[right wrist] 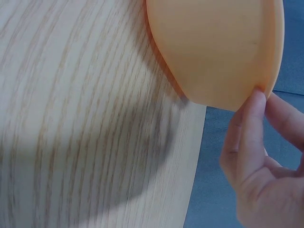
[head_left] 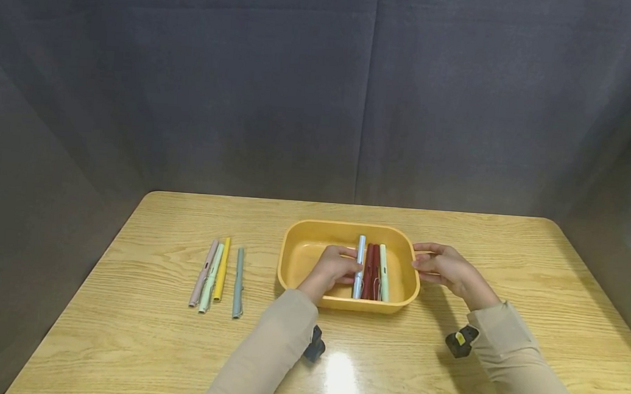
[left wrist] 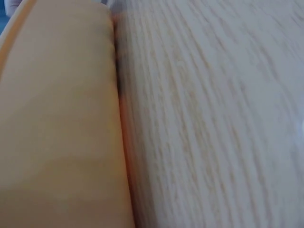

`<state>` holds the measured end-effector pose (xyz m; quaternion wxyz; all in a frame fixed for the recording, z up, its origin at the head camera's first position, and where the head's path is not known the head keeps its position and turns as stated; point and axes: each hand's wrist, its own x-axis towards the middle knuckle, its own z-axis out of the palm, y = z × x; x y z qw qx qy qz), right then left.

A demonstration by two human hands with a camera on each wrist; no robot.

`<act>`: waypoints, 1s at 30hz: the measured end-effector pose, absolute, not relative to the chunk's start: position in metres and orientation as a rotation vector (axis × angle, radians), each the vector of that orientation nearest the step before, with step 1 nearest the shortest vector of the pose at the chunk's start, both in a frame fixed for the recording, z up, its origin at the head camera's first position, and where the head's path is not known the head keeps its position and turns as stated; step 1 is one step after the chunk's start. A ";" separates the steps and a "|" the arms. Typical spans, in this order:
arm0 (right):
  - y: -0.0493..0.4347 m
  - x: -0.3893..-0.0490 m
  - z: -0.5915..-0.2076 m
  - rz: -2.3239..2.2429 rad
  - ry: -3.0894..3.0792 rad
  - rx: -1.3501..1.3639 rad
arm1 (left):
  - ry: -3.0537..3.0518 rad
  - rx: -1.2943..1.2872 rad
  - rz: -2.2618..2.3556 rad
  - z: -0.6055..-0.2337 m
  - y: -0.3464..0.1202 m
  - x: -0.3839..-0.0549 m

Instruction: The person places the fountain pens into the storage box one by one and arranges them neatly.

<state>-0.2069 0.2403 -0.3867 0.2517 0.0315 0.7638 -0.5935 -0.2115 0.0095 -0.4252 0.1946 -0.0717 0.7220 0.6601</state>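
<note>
A yellow plastic box (head_left: 297, 301) stands on the table with several capped pens lying side by side in its right half. My left hand (head_left: 332, 268) reaches over the near rim and holds a light blue pen (head_left: 360, 255) between thumb and fingers. Right of that pen lie two dark red pens (head_left: 369, 268) and a pale green pen (head_left: 384, 275). At the box's right end my right hand (head_left: 448, 270) pinches the rim; the right wrist view shows its fingertips (right wrist: 258, 97) on the wall there. Only the box's outer wall (left wrist: 61, 118) fills the left wrist view's left side.
Left of the box, a pink pen (head_left: 203, 274), a light green pen (head_left: 211, 278), a yellow pen (head_left: 222, 270) and a grey-blue pen (head_left: 238, 283) lie on the wooden table (head_left: 135, 343). A dark curtain (head_left: 246, 94) hangs behind the table's far edge.
</note>
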 end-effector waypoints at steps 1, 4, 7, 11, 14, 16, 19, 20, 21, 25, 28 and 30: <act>0.240 -0.207 -0.387 -1.613 2.077 0.085 | 2.032 -0.200 1.848 -0.425 0.010 -0.211; 0.240 -0.207 -0.386 -1.605 2.082 0.081 | 2.058 -0.203 1.834 -0.423 0.013 -0.211; 0.240 -0.208 -0.385 -1.601 2.085 0.083 | 2.066 -0.214 1.831 -0.421 0.014 -0.210; 0.240 -0.208 -0.386 -1.603 2.082 0.087 | 2.073 -0.211 1.819 -0.421 0.014 -0.208; 0.240 -0.208 -0.386 -1.598 2.083 0.083 | 2.085 -0.205 1.810 -0.421 0.014 -0.207; 0.240 -0.208 -0.386 -1.595 2.085 0.083 | 2.097 -0.205 1.803 -0.421 0.014 -0.206; 0.240 -0.208 -0.386 -1.596 2.086 0.080 | 2.118 -0.211 1.794 -0.421 0.015 -0.206; 0.240 -0.208 -0.386 -1.597 2.085 0.082 | 2.130 -0.211 1.786 -0.421 0.015 -0.206; 0.240 -0.208 -0.386 -1.598 2.084 0.081 | 2.147 -0.212 1.777 -0.421 0.015 -0.205; 0.240 -0.207 -0.385 -1.595 2.083 0.088 | 2.191 -0.235 1.742 -0.420 0.016 -0.205; 0.240 -0.207 -0.385 -1.595 2.082 0.095 | 2.235 -0.244 1.698 -0.422 0.017 -0.205; 0.240 -0.207 -0.385 -1.598 2.078 0.098 | 2.284 -0.233 1.653 -0.423 0.017 -0.206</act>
